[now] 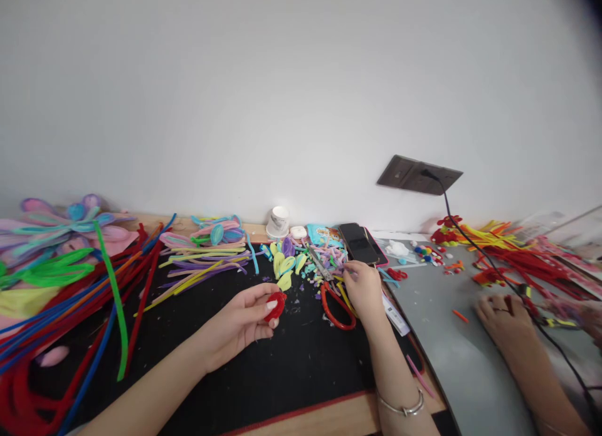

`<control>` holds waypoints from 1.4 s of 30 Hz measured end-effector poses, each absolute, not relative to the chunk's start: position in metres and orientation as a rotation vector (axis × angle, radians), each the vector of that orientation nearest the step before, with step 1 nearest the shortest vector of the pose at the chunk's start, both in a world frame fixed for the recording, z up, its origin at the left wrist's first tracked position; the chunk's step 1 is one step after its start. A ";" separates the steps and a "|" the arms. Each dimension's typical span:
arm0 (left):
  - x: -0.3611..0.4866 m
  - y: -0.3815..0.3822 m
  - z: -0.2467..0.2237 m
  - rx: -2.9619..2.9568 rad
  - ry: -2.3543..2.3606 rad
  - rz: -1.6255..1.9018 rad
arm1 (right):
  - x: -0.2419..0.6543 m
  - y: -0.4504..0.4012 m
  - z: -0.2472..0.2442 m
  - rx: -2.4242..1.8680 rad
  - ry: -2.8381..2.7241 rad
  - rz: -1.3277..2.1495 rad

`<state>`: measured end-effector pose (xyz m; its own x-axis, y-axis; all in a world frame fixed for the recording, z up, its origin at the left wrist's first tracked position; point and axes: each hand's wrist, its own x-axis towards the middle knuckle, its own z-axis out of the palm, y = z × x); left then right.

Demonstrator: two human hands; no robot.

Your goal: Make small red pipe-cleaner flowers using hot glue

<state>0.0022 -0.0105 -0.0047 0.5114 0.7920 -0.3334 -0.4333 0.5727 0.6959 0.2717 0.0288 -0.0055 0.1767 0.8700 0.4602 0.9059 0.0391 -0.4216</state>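
My left hand (251,318) is closed, pinching a small red fuzzy piece of bent pipe cleaner (276,305) between thumb and fingers above the black mat (301,367). My right hand (364,290), with a bangle on its wrist, reaches into the pile of cut pastel pipe cleaner bits (329,255). Its fingers are bent together at the pile's right edge, and whatever they grip is hidden. Just left of it lie scissors with red-orange handles (339,323), their blades pointing into the pile. Yellow-green looped petals (284,266) rest beyond my left hand.
Long pipe cleaners (207,263) and large fuzzy flowers (70,226) cover the left side. At the back stand paper cups (278,221) near a phone (358,243). On the grey table to the right, a co-worker's hand (505,323) works by a black power cable (493,263).
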 end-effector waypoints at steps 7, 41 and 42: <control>0.002 -0.010 -0.005 0.573 0.673 0.786 | 0.263 0.023 0.003 -1.720 -1.575 -0.004; 0.003 -0.008 -0.006 0.574 0.681 0.791 | 0.211 -0.009 0.016 -0.821 -2.016 0.874; 0.003 -0.008 -0.006 0.569 0.683 0.792 | 0.211 -0.009 0.016 -0.814 -2.027 0.855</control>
<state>0.0029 -0.0081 -0.0063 0.5149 0.7900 -0.3328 -0.4450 0.5781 0.6839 0.2105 -0.0093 0.0158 -0.4946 0.7703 0.4024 0.2495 0.5694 -0.7833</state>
